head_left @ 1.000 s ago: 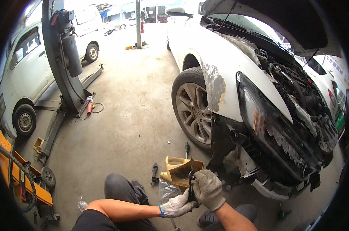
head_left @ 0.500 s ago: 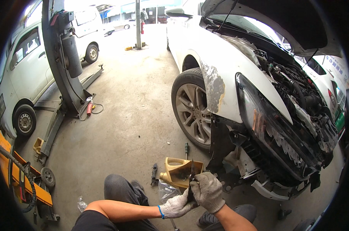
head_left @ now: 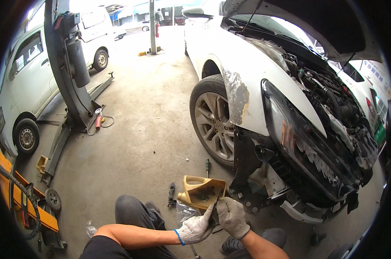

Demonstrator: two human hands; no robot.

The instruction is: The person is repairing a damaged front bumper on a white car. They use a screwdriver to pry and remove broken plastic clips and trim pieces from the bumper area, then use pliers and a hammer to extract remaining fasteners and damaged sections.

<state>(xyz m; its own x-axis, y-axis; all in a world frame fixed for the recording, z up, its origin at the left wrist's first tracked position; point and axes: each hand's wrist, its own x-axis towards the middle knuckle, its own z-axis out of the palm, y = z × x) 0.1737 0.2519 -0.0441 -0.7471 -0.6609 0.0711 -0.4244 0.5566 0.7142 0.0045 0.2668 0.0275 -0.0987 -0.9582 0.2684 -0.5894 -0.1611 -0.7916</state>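
Forefinger straightened since the earlier frame, the left hand [head_left: 195,229] pointed up along a slim dark part [head_left: 212,222], whose upper tip had tilted rightward. Beyond and to the right of the gold cut-open jug [head_left: 194,192] stood a white car [head_left: 243,60] with its hood raised. Both gloved hands were just on the near side of the jug: the right hand [head_left: 232,218] was closed on the dark part and the left gripped it too, though gloves hid most of it. A clear bag [head_left: 186,213] lay before the jug, a black bracket [head_left: 172,195] left of it, a screwdriver [head_left: 207,165] just behind.
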